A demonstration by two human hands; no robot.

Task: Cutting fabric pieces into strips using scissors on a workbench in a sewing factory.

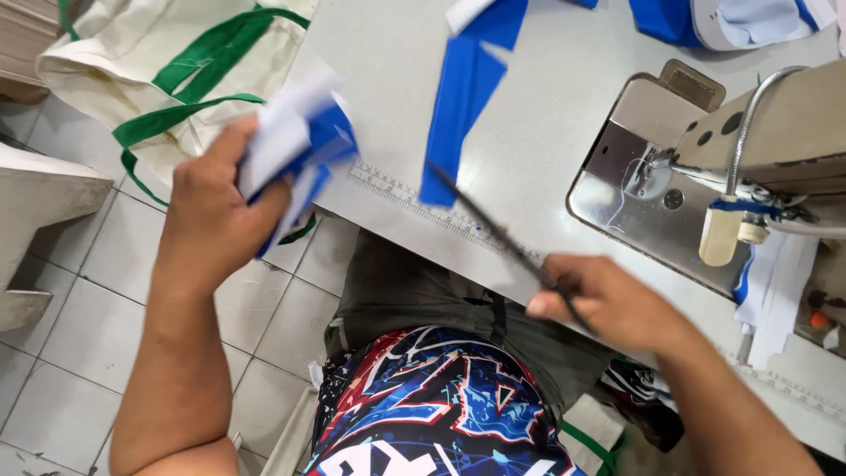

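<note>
The left hand (216,211), left of centre, is closed around a motion-blurred bundle of blue and white fabric (300,145), so its folds are hard to make out; the right hand (608,300), lower right, pinches a thin dark blade-like tool (493,231), blurred too much to tell its kind. A blue fabric strip (463,97) lies on the grey table (388,70) at top centre. The sewing machine (705,159) is cut off at the right edge, and a cream bag with green straps (167,70) sits upper left.

blue strip (464,97): matt woven cloth
surface (538,132): smooth grey laminate, dull
needle plate (648,207): polished metal, glossy
floor (79,308): smooth pale tiles
</note>
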